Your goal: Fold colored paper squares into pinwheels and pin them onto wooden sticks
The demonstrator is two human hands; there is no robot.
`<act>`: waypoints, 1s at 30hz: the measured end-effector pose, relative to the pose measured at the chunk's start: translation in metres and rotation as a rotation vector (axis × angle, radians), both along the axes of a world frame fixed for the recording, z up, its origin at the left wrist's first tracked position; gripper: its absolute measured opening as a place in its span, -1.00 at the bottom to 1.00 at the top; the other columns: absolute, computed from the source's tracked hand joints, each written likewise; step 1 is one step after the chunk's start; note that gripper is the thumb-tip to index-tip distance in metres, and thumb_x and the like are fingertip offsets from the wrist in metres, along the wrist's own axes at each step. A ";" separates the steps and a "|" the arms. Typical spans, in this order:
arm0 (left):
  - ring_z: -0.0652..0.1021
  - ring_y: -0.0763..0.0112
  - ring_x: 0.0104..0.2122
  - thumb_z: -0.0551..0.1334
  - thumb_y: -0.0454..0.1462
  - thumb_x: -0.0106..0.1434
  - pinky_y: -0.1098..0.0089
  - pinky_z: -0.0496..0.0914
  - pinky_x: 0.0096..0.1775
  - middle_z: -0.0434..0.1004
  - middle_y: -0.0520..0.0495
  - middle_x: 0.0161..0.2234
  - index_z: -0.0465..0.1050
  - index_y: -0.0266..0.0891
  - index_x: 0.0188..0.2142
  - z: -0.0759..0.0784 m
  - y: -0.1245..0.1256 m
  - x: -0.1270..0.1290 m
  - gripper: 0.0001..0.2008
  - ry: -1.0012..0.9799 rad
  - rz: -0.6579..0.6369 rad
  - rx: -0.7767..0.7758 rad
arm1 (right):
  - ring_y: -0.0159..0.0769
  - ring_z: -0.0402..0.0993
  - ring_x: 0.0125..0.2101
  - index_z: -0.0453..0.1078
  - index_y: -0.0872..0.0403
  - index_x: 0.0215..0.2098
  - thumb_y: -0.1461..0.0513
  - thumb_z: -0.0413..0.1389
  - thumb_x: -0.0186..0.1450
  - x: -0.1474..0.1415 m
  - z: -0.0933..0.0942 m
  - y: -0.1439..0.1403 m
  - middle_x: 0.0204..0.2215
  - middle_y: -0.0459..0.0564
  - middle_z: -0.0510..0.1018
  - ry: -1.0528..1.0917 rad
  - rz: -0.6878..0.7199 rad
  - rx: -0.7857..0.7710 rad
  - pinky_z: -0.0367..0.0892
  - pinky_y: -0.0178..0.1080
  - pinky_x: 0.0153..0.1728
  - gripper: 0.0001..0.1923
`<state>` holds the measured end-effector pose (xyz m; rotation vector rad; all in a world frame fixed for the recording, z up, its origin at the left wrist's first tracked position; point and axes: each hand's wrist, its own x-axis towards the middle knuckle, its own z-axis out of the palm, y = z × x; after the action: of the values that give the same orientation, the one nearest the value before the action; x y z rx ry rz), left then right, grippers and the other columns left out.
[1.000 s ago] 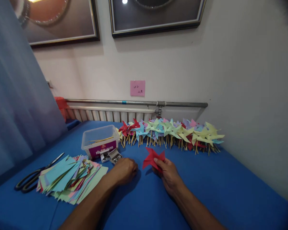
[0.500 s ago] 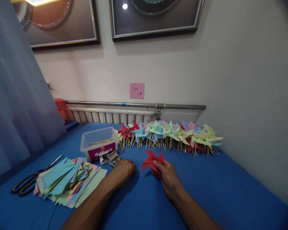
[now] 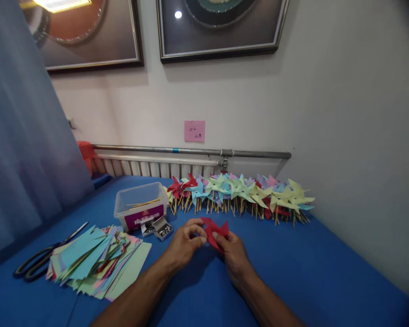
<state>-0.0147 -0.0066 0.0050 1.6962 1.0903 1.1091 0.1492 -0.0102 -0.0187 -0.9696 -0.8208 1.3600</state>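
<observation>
My right hand (image 3: 233, 252) pinches a folded red paper pinwheel head (image 3: 216, 229) just above the blue table. My left hand (image 3: 186, 240) has come up to the same red piece, its fingertips touching the left edge. A small open box of metal pins (image 3: 163, 227) lies just left of my left hand. Behind it stands a clear plastic tub (image 3: 140, 204) with a few wooden sticks inside.
A long row of finished paper pinwheels on sticks (image 3: 241, 193) lies along the wall. A fanned stack of coloured paper squares (image 3: 95, 261) and black scissors (image 3: 37, 265) lie at the left. A curtain hangs at the far left, and a radiator pipe (image 3: 191, 151) runs behind the table (image 3: 327, 277).
My left hand has lifted off the table and moved right to meet the red pinwheel piece. My right hand has shifted slightly left with it.
</observation>
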 end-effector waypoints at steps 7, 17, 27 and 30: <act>0.46 0.25 0.08 0.20 -0.38 0.20 0.25 0.31 0.14 0.48 -0.13 -0.03 0.43 -0.21 -0.44 -0.004 -0.008 0.014 -0.90 0.055 0.049 0.122 | -0.21 0.58 -0.39 0.60 0.08 -0.28 0.10 0.43 -0.03 -0.009 -0.011 0.000 -0.38 -0.02 0.70 0.018 0.021 0.032 0.40 -0.26 -0.33 -0.63; 0.48 0.36 -0.20 0.17 -0.35 0.22 0.35 0.37 -0.08 0.43 -0.06 -0.24 0.37 -0.22 -0.47 -0.004 -0.005 0.011 -0.88 0.046 0.042 0.125 | -0.20 0.60 -0.34 0.59 0.08 -0.25 0.06 0.45 -0.04 -0.010 -0.007 -0.005 -0.36 0.00 0.69 0.047 0.068 0.046 0.42 -0.24 -0.26 -0.57; 0.46 0.39 -0.25 0.20 -0.34 0.20 0.39 0.35 -0.14 0.39 -0.02 -0.30 0.36 -0.23 -0.49 -0.007 -0.003 0.011 -0.87 -0.016 0.033 0.065 | -0.29 0.57 -0.41 0.60 0.09 -0.28 0.09 0.49 -0.08 -0.011 0.001 -0.010 -0.40 -0.02 0.69 0.103 0.114 -0.034 0.38 -0.30 -0.32 -0.57; 0.45 0.41 -0.28 0.20 -0.32 0.20 0.41 0.35 -0.17 0.39 -0.01 -0.32 0.37 -0.24 -0.47 -0.008 -0.002 0.012 -0.88 0.015 0.056 0.027 | -0.26 0.59 -0.36 0.61 0.10 -0.29 0.10 0.49 -0.08 -0.011 0.002 -0.010 -0.36 0.01 0.70 0.112 0.120 -0.017 0.40 -0.28 -0.28 -0.58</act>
<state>-0.0032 -0.0084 -0.0033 1.7065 1.1432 1.1521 0.1378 -0.0203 -0.0171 -0.8595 -0.7938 1.5127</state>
